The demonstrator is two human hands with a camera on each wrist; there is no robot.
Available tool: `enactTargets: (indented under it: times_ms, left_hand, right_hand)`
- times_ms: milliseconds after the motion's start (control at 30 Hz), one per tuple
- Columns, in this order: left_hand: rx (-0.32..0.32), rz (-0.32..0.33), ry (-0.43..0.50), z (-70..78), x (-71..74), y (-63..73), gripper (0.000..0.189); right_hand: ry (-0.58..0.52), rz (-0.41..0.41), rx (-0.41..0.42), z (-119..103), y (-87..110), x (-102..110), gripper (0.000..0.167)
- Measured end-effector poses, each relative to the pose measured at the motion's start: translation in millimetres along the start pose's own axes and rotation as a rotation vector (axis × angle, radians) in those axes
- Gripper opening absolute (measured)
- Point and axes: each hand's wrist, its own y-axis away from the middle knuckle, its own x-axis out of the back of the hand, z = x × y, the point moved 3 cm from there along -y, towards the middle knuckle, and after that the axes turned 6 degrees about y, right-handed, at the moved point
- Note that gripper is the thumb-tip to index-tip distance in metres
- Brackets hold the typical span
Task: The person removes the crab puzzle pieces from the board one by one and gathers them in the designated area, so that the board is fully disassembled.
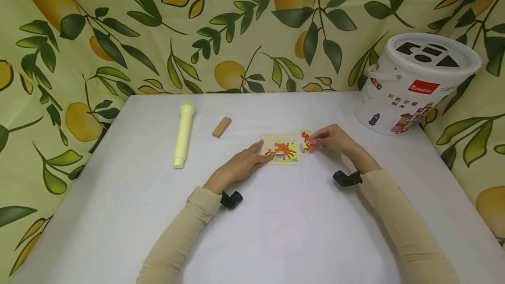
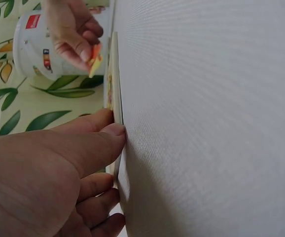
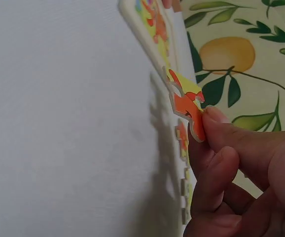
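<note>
A small square puzzle board (image 1: 280, 162) lies flat on the table, with orange, yellow and rainbow-coloured picture pieces in its lower part and bare wood above. My left hand (image 1: 244, 161) holds it at its left side, thumb over the lower left. In the left wrist view the board's pale rim (image 2: 115, 64) appears edge-on against the thumb. Between thumb and fingers, my right hand (image 1: 331, 139) pinches an orange and yellow puzzle piece (image 3: 186, 104) just right of the board. Loose puzzle pieces (image 3: 183, 140) lie on the table beneath that hand, partly hidden by it.
A pale yellow tube-like stick (image 1: 183, 135) and a small wooden block (image 1: 222, 127) lie left of the board. At the back right stands a white bucket (image 1: 410, 86) with shaped holes in its lid. Behind the white table (image 1: 276, 222) hangs a fruit-patterned cloth (image 1: 232, 30).
</note>
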Motion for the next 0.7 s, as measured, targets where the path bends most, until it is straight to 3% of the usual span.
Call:
enactTargets:
  times_ms: [267, 600, 700]
  left_hand:
    - [-0.031, 0.0, -0.02, -0.9, 0.7, 1.6, 0.04]
    - [-0.012, 0.005, -0.017, -2.2, 0.4, 1.4, 0.038]
    - [-0.015, 0.003, -0.016, -2.0, 0.2, 1.3, 0.039]
  right_hand:
    - [0.033, 0.019, 0.008, 3.4, -5.3, -9.1, 0.022]
    - [0.072, 0.066, -0.006, -2.2, 0.1, -7.5, 0.021]
    - [0.094, 0.079, 0.024, -7.9, 1.3, -4.4, 0.021]
